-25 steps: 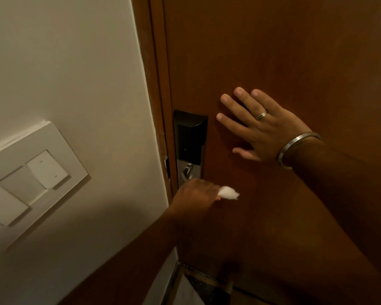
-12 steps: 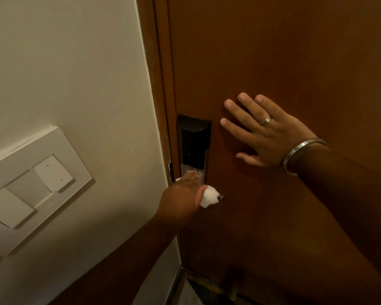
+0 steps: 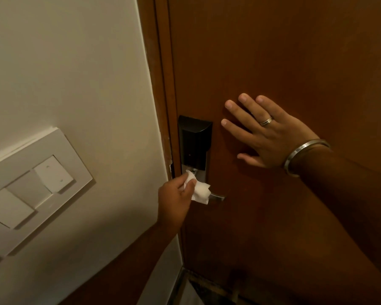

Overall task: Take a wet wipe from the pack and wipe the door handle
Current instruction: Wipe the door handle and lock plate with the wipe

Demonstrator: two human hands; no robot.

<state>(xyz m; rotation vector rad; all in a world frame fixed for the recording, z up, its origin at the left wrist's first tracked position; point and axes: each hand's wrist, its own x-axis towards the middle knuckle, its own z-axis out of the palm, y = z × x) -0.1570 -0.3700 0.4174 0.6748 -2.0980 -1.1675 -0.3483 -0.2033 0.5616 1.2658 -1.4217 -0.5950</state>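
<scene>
A pale wall (image 3: 75, 73) fills the left half of the frame and a brown wooden door (image 3: 295, 51) fills the right, with the frame strip running down between them. I see no table here; everything I am working on hangs on the door.

At centre, the left hand (image 3: 174, 201) has its grip clenched on the wipe (image 3: 199, 191), which is bunched into a wad and pressed against the handle (image 3: 217, 197) close to where the lever meets the lock (image 3: 195, 143). Only the lever's far tip shows to the right of the wad; the rest is covered. I judge the wad is held that way so it wraps the lever and can be dragged along it, and that the wiping is under way rather than finished.

At centre right, the right hand (image 3: 266, 133) lies flat on the door with fingers spread, grip released and holding nothing. I read that as bracing, so the door does not swing while I rub the lever.

Counting: one wipe, one handle, one black lock body above it. The right hand carries one ring (image 3: 266, 121) and one bangle (image 3: 304, 156) at the wrist. At lower left, one switch plate (image 3: 31, 190) with three rockers I can make out. The pack is not in view, so I cannot say where it sits.
</scene>
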